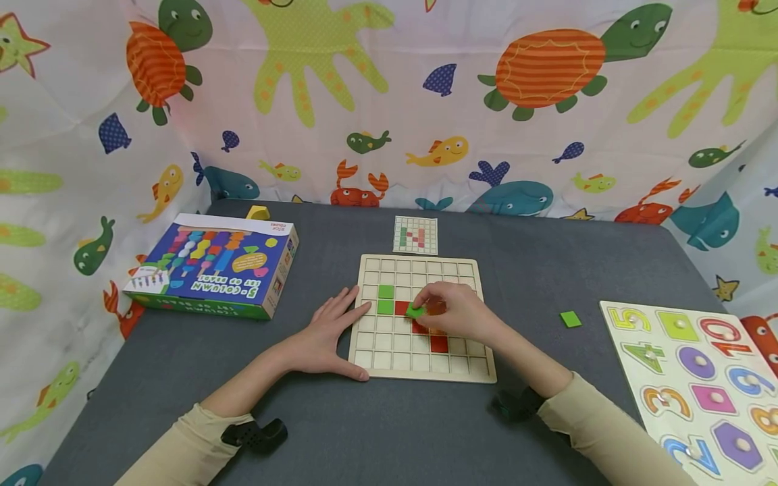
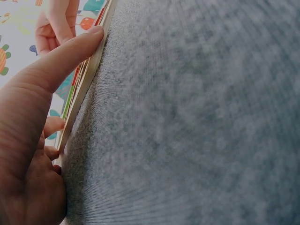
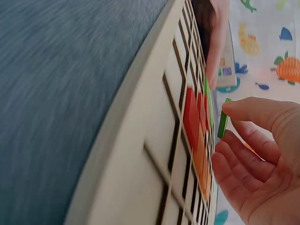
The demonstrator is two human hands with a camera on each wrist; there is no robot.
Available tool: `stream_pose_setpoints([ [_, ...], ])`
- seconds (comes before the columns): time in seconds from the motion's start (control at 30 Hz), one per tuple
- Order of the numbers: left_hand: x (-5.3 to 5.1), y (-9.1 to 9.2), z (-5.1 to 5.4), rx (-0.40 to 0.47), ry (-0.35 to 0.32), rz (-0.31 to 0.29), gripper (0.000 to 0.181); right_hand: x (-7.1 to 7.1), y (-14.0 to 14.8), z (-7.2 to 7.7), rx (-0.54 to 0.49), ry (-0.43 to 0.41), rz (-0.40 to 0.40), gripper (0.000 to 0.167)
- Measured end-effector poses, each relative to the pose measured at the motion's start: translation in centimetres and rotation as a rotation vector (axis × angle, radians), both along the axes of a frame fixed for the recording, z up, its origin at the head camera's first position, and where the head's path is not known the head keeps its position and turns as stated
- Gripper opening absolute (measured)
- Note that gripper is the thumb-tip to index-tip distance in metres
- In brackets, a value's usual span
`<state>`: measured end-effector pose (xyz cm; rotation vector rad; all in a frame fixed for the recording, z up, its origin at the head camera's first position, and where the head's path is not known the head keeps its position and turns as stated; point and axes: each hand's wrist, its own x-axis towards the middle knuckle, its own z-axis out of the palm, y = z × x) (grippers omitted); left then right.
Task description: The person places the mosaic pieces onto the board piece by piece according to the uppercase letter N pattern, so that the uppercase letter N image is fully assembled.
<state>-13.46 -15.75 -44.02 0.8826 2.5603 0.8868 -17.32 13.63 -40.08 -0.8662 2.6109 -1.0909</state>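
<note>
A wooden grid board [image 1: 425, 375] lies flat on the dark table. Green tiles [image 1: 385, 291] fill two squares at its left, and red tiles [image 1: 439, 344] run diagonally down from beside them. Orange tiles [image 3: 201, 154] are partly covered by my right hand in the head view. My right hand [image 1: 457, 312] pinches a green tile [image 3: 224, 118] between thumb and finger, just above the board's middle. With fingers spread, my left hand [image 1: 322, 337] rests at the board's left edge; its thumb touches the lower left corner.
A pattern card [image 1: 416, 235] with coloured squares lies behind the board. One loose green tile [image 1: 571, 318] is to the right, near a number puzzle board [image 1: 661, 398]. At the left sits a blue bead-set box [image 1: 213, 263], with a yellow piece [image 1: 258, 213] behind it.
</note>
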Motion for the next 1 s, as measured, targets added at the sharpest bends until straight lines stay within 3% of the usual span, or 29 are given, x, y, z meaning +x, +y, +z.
stream_pose_setpoints([
  [0.33, 0.0, 0.0, 0.0, -0.001, 0.007, 0.004, 0.112, 0.6, -3.2, -0.7, -0.043, 0.107, 0.163, 0.015],
  [0.57, 0.0, 0.0, -0.1, 0.003, 0.005, 0.0, 0.112, 0.7, -4.2, -1.0, 0.021, 0.18, 0.189, 0.013],
  [0.83, -0.1, 0.0, -0.1, 0.002, 0.007, 0.0, 0.112, 0.9, -4.2, -1.2, 0.002, 0.159, 0.194, 0.014],
  [1.0, -0.1, 0.0, -0.1, 0.003, 0.001, 0.003, 0.112, 0.9, -3.0, -0.8, -0.038, 0.087, 0.16, 0.017],
])
